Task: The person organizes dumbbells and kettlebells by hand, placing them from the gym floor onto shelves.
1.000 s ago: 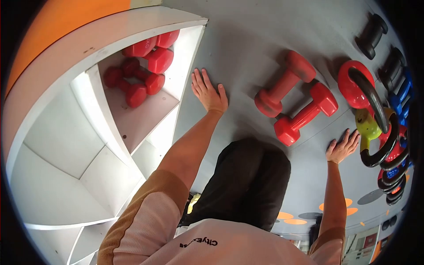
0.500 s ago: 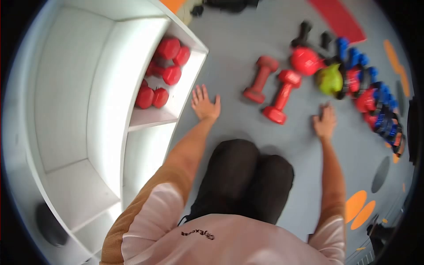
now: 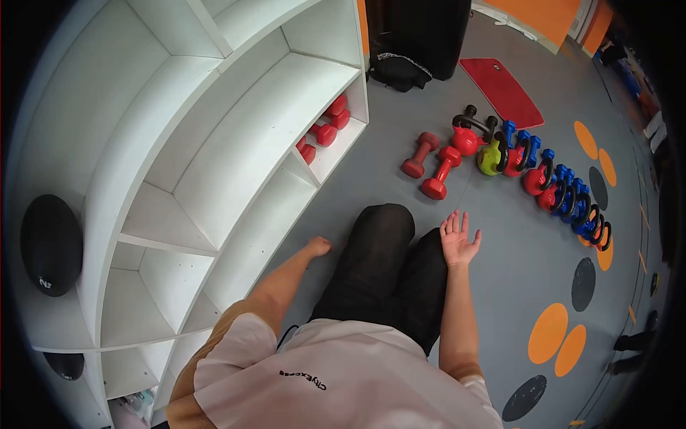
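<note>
Person kneels on the grey floor (image 3: pixel 400 121), beside a white shelf unit (image 3: pixel 236 121).

Left hand (image 3: pixel 318 247): we note the fingers curled in, closed, set against the floor just beside the left knee. It grips nothing we can make out.

Right hand (image 3: pixel 458 239): open, fingers spread, empty, raised just beside the right knee.

Nearest loose things: the near red dumbbell (image 3: pixel 441 171) and the far red dumbbell (image 3: pixel 419 155). They lie side by side on the floor ahead of the right hand, apart from it. Neither hand touches them.

Just past them we log a row of kettlebells (image 3: pixel 550 186) running off to the right: red, blue, and one yellow-green kettlebell (image 3: pixel 489 159).

Shelved red dumbbells (image 3: pixel 325 129) sit in a low compartment at the unit's end.

A black ball (image 3: pixel 50 243) rests on a shelf at the far left.

A red mat (image 3: pixel 504 89) lies on the floor beyond the kettlebells.
</note>
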